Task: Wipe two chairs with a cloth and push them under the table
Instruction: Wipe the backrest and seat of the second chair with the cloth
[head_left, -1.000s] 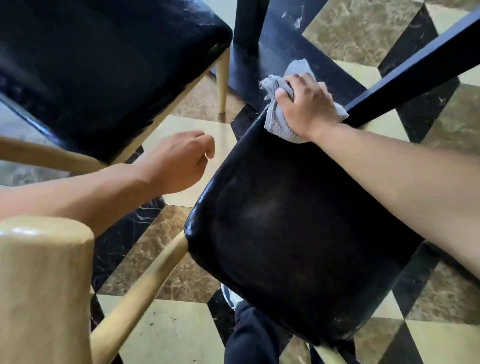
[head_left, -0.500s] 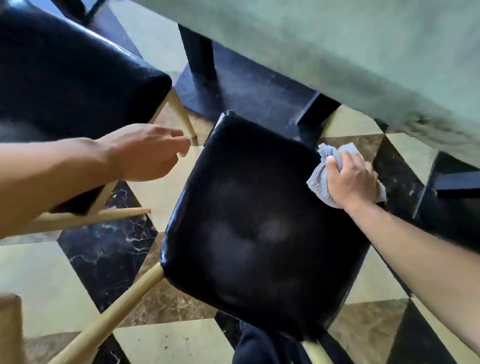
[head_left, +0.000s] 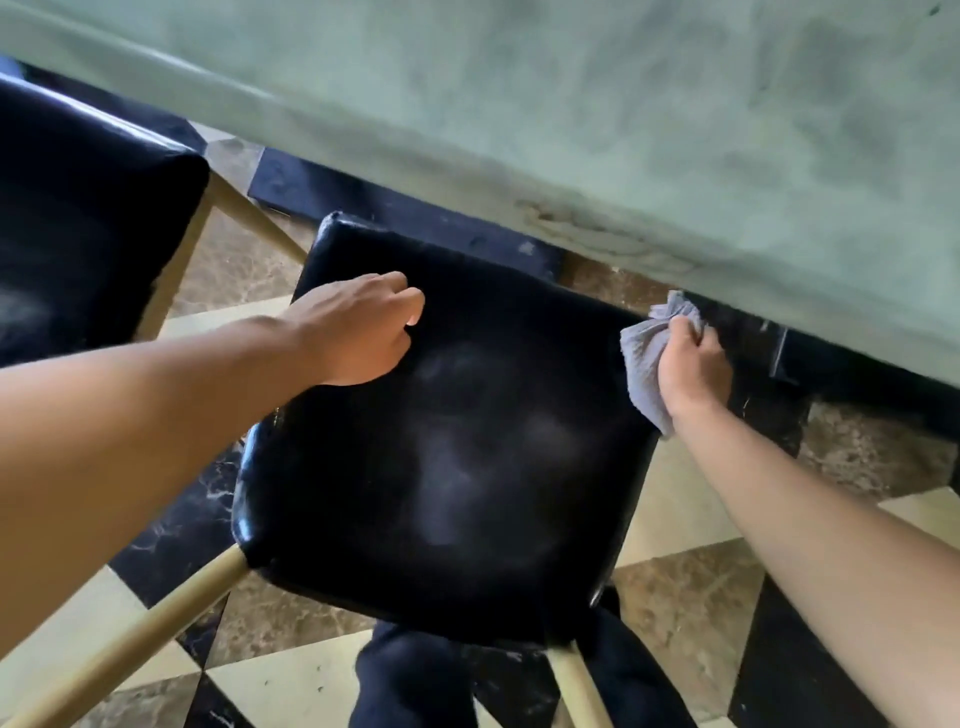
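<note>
Right hand fisted around grey cloth at black chair seat right edge. Left hand loosely curled, empty, above the seat's far-left part.

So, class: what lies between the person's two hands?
In the head view, only the bare black seat of the near chair lies between the left hand and the right hand, which holds the grey cloth.

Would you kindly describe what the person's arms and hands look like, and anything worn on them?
Both arms are bare from the frame edge down to the wrists: no sleeves show. The left hand and right hand have no gloves, and I can see no watch, bands or rings. Dark trousers show below.
</note>
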